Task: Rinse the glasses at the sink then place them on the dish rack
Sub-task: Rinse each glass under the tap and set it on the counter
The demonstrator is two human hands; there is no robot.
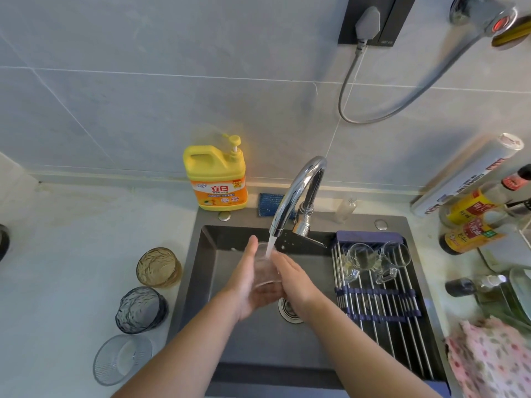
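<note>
Clear glass (264,272): plain, transparent, wet, held under tap (296,193) stream above dark sink (207,268). Left hand (250,282) cradles it, fingers straight; right hand (296,280) curls round its right side. Dish rack (382,305) right. Pale counter (71,239) left, grey tiled wall (143,96) far.

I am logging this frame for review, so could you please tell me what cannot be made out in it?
Head view:
- glass: base covered by the left hand and right hand; fill level unclear.
- right hand's grip: fingertips hidden behind the glass and water.
- drain: partly under the right wrist.
- dark object: cut by left edge; unidentifiable.
- sauce bottles: cut by right edge.
</note>
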